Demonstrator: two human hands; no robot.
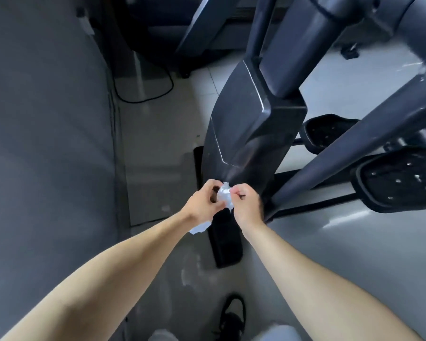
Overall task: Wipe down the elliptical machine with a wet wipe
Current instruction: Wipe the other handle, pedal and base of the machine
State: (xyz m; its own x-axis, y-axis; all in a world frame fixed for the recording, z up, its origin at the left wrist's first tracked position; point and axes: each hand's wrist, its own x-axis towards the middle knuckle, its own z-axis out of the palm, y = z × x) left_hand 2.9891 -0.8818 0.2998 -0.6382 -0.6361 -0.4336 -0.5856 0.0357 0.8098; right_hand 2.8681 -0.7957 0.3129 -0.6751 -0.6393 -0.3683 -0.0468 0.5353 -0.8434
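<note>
The left side is being bounded by a plain grey wall point(47, 119). Light is being reflected in streaks by the glossy pale tiled floor point(354, 242). A looped black cable point(143, 102) is being supported beside the wall.

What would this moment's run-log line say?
left hand: pinches wet wipe | right hand: pinches wet wipe | wet wipe: crumpled, between both hands | elliptical machine: just beyond hands, contact unclear

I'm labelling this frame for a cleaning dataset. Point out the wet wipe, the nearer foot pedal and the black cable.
wet wipe point(224, 195): head view, its crumpled white middle.
nearer foot pedal point(401, 179): head view, its studded tread.
black cable point(143, 101): head view, bottom of its loop on the floor.
</note>
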